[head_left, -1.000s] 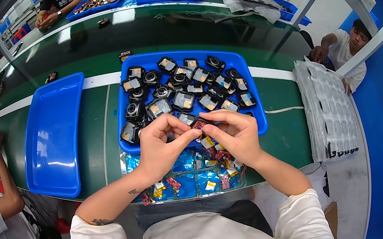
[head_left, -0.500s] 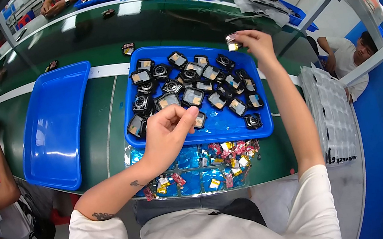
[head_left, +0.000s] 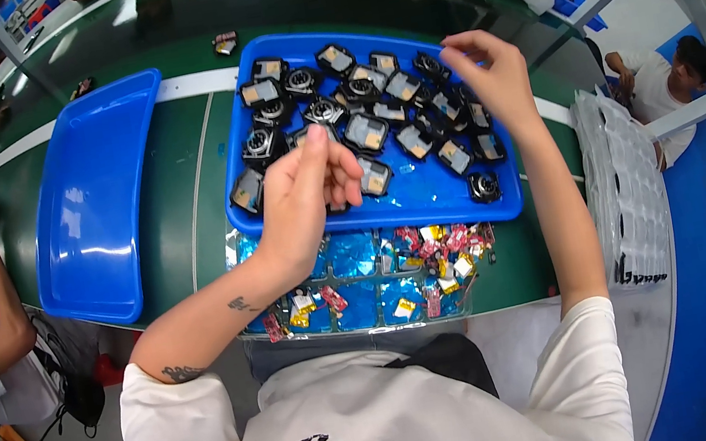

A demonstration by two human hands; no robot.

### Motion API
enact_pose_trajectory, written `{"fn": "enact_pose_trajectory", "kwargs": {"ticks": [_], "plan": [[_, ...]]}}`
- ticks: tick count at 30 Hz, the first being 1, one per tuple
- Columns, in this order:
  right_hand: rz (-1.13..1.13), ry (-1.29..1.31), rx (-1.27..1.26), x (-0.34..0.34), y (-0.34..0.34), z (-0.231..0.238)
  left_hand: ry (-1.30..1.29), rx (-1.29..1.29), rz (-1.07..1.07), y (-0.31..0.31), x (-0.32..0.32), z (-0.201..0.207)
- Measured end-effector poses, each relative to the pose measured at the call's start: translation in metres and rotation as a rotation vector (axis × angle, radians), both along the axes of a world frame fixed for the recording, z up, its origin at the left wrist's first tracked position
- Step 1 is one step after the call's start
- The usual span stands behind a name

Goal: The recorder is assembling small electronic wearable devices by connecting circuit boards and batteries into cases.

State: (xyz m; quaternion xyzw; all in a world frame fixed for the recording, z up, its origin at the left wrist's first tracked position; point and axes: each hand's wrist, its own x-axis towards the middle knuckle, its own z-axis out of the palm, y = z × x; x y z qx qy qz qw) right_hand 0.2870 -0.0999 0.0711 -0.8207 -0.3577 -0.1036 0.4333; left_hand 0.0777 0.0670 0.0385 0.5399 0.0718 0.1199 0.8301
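Note:
My left hand (head_left: 296, 200) hovers over the near left part of a blue tray (head_left: 463, 214), thumb raised away from its loosely curled fingers. Nothing shows in it. At the tray's far right edge is my right hand (head_left: 500, 85), with thumb and forefinger stretched out, slightly apart, and no part visible between them. Lying jumbled in the tray are several black watch cases (head_left: 367, 131), some showing a round sensor back, others an open inside. Under the tray's near edge sits a clear compartment tray (head_left: 357, 305) with blue film and small red, yellow and white parts (head_left: 451, 283).
To the left lies a second blue tray (head_left: 89, 216). Small loose parts (head_left: 225, 44) rest on the green table beyond. Stacked clear plastic trays (head_left: 625, 187) stand at the right. A person (head_left: 673, 82) sits at the far right; another person's arm (head_left: 2, 276) is at the left.
The small silver, yellow and white part in my right hand is no longer visible there. My left thumb has lifted off the fingers. The view has shifted, so the trays appear higher.

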Motion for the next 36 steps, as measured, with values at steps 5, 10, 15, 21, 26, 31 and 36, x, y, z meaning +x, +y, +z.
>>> {"fn": "enact_pose_trajectory", "kwargs": {"ticks": [5,10,15,21,26,31,36], "plan": [[0.615,-0.233,-0.317,-0.152,0.001,-0.007,0.015,-0.005,-0.036,0.001,0.007,-0.001],[0.533,-0.394,-0.287,-0.197,0.010,-0.041,0.000,0.026,-0.065,-0.001,0.009,0.002],[0.517,-0.252,-0.104,-0.170,-0.003,-0.023,-0.018,0.204,-0.159,-0.004,0.005,-0.002],[0.376,-0.306,0.099,-0.135,-0.019,-0.017,-0.053,0.248,-0.284,-0.004,0.002,0.001],[0.362,-0.303,0.131,-0.132,-0.027,-0.025,-0.051,0.326,-0.295,-0.004,-0.002,0.000],[0.418,-0.393,0.041,-0.132,-0.031,-0.033,-0.103,0.551,-0.319,-0.006,0.000,0.003],[0.305,-0.063,0.050,-0.137,-0.031,-0.020,-0.257,0.663,-0.235,-0.002,0.002,-0.002]]}}
